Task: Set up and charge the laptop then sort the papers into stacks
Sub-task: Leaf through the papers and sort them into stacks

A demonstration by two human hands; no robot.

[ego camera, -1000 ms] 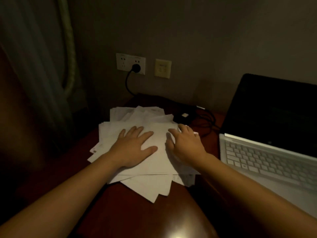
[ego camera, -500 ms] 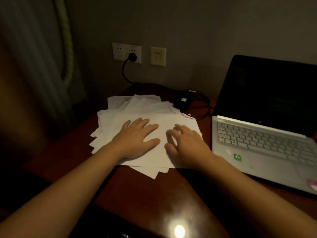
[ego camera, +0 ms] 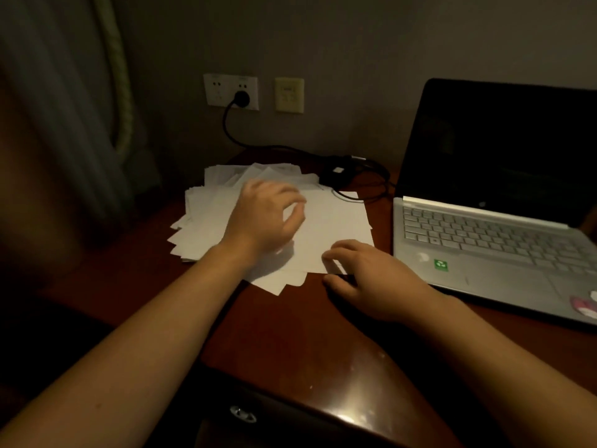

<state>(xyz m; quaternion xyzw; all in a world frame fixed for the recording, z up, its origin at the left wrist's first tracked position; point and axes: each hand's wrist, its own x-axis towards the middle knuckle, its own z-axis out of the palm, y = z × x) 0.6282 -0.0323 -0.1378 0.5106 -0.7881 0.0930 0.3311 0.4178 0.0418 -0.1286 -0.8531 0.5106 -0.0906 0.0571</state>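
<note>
- One loose heap of papers lies on the worktop, just left of one open laptop — screen dark;
- left hand, blurred, hovers over the heap, fingers loosely curled, grasping nothing;
- right hand touches the top sheet's near corner — whether it pinches cannot be told;
- one plug sits in the wall socket.

One laptop, one paper pile — two hands.
</note>
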